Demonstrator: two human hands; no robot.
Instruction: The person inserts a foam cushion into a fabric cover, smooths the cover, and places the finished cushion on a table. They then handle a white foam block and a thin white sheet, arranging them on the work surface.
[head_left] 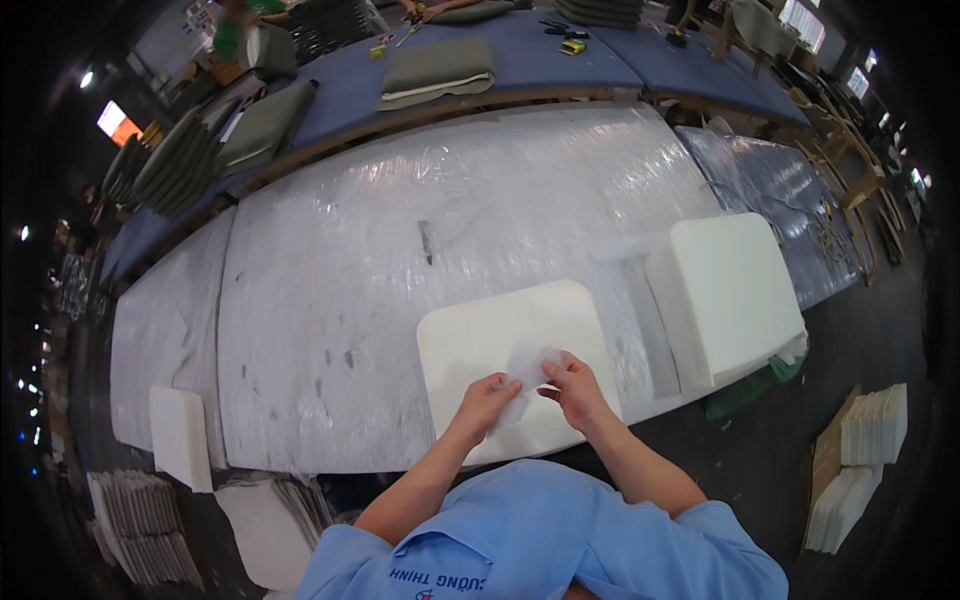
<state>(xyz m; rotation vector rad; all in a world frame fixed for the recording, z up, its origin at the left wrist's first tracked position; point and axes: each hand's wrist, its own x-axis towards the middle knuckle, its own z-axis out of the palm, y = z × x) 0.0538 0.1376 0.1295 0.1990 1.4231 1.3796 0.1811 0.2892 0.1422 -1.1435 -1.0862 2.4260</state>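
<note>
Between my two hands is a small, thin, translucent white piece of sheet (525,366), held over a white seat-shaped foam pad (470,335). My left hand (484,404) pinches the sheet's left side between thumb and fingers. On its right side, my right hand (576,390) grips it the same way, fingers curled. The pad lies flat on the plastic-covered table (330,240) right in front of me, its near edge close to my body. Whether the sheet is film or thin cloth I cannot tell.
A stack of white foam pads (738,290) stands to the right. Another white pad (180,435) is at the table's left corner, above stacked sheets (140,520). Beyond runs a blue table (550,60) with green-grey cushions (438,66); a person's hands (432,11) work there.
</note>
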